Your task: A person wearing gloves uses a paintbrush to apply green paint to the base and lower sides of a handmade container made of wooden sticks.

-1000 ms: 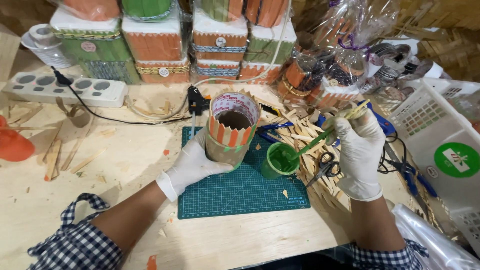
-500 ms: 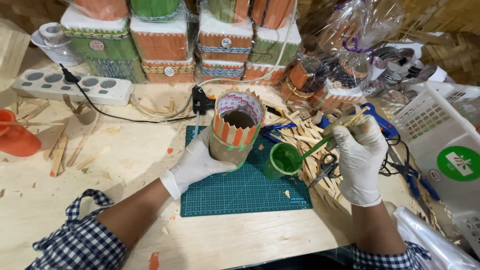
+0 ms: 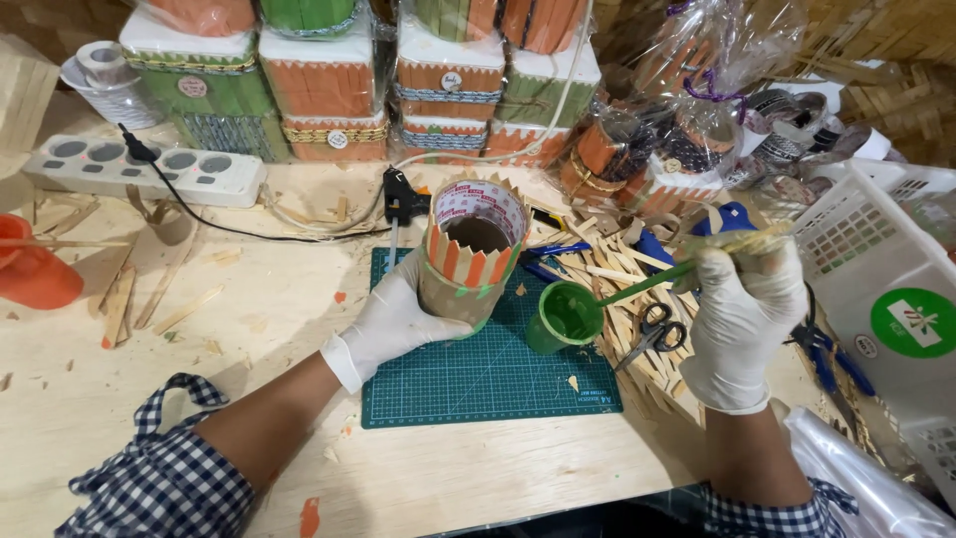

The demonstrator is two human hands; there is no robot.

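Brush tip hidden inside the green paint cup (image 3: 566,316), so the bristles can't be made out. The far side of the stick-clad cardboard cylinder (image 3: 468,254) is out of sight, and its base is covered by the left hand's fingers. Stacked decorated boxes (image 3: 329,90) are cut off by the top edge; the white plastic basket (image 3: 886,279) runs off the right edge. Cellophane-wrapped items (image 3: 687,130) at the back are too glary to read in detail.

Left hand (image 3: 398,319) (white glove, checked sleeve pushed up) wraps around the lower part of the cylinder, thumb toward the camera, holding it slightly tilted over the green cutting mat (image 3: 488,374). The upper rim shows orange-painted sticks with pointed tops and a tape roll lining the inside.

Right hand (image 3: 742,319), also gloved, is clenched around the handle of a green-stained brush (image 3: 647,284), wrist raised, brush angled down-left into the paint cup, which sits at the mat's right edge just beside the cylinder.

Scissors (image 3: 647,329) lie on loose craft sticks (image 3: 617,269) between cup and right hand. Glue gun (image 3: 398,199) sits behind the cylinder, power strip (image 3: 149,169) far left.
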